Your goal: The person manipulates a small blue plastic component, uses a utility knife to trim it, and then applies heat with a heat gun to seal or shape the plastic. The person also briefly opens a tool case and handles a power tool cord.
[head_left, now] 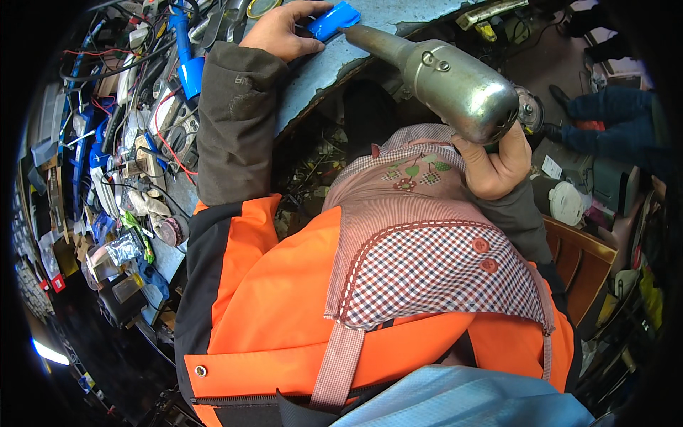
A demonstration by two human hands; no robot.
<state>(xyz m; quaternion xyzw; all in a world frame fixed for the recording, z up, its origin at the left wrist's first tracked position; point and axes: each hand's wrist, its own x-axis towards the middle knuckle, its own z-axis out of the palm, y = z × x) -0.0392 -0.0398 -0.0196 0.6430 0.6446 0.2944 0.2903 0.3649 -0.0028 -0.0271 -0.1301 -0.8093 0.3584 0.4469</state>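
At the top, my left hand point(288, 32) has its fingers and thumb around the near end of a small, glossy blue-wrapped block point(334, 21), held over the worn blue bench top point(313, 75). My right hand point(496, 162) is closed under a silvery metal heat gun point(462, 89); its rounded rear end has slots, and the grip is mostly hidden. The gun's narrow darkened nozzle points left, its tip very close to the right end of the blue block. Whether they touch, I cannot tell.
Cables, tools and loose parts point(142, 142) crowd the bench on the left, with a blue plastic handle-like piece point(191, 75) among them. A wooden drawer point(580, 263) stands at the right. Another person's legs point(612, 117) show at far right.
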